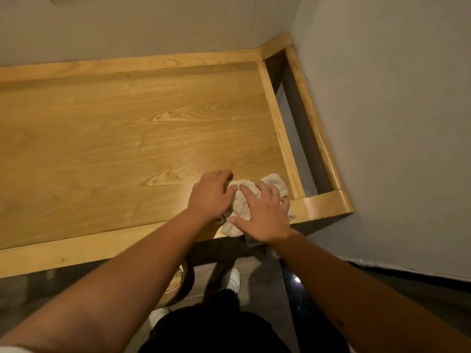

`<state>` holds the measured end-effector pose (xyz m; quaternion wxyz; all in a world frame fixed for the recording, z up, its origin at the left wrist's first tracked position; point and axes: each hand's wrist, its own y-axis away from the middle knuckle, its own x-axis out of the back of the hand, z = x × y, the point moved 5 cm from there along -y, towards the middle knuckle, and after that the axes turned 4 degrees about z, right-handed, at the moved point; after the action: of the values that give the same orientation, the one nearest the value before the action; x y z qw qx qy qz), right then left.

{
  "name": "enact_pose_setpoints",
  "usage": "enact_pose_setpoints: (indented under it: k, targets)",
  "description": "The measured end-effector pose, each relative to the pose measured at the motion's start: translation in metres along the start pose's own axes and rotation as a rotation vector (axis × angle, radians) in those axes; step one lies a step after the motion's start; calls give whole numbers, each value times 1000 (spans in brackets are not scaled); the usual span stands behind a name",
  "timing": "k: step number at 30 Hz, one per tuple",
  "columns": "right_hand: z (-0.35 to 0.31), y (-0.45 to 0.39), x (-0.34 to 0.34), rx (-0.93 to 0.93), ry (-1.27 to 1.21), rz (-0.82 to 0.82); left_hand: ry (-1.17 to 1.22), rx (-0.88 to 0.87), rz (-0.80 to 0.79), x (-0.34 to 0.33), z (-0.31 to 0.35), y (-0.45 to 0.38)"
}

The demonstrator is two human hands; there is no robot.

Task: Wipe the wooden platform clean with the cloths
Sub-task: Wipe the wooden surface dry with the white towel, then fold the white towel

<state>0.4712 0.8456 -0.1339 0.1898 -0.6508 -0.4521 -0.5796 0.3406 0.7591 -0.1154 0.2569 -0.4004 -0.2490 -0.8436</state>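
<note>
- got both hands on the bunched-up cloth (pixel 254 200), near the wooden platform (pixel 127 128)'s front right corner
- left hand (pixel 211 192) and right hand (pixel 265 215) pressing it down, fingers spread flat

Pale grey walls (pixel 382 123) close the corner far and right of me. Below, my white shoes (pixel 233 278) stand on the dark glossy floor (pixel 265 289), near a round wooden stool (pixel 178 286) at left.
</note>
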Motion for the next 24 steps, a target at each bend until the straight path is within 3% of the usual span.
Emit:
enact_pose_setpoints:
  k: [4, 7, 10, 13, 17, 24]
  targets:
    - [28, -4, 21, 22, -196, -27, 134, 143, 34, -10, -2, 22]
    - [52, -21, 33, -152, -359, 26, 158, 222, 35, -9, -10, 24]
    - [68, -34, 39, -301, -520, 6, 84, 265, -66, -8, -16, 21]
    - [63, -40, 46, -144, -404, -126, -10, 250, -164, -4, -13, 15]
    - [59, -45, 46, -34, -312, -230, -4, 200, -135, 2, -3, 10]
    - [57, -43, 58, -5, -351, -116, 221, 137, -123, 14, 4, 20]
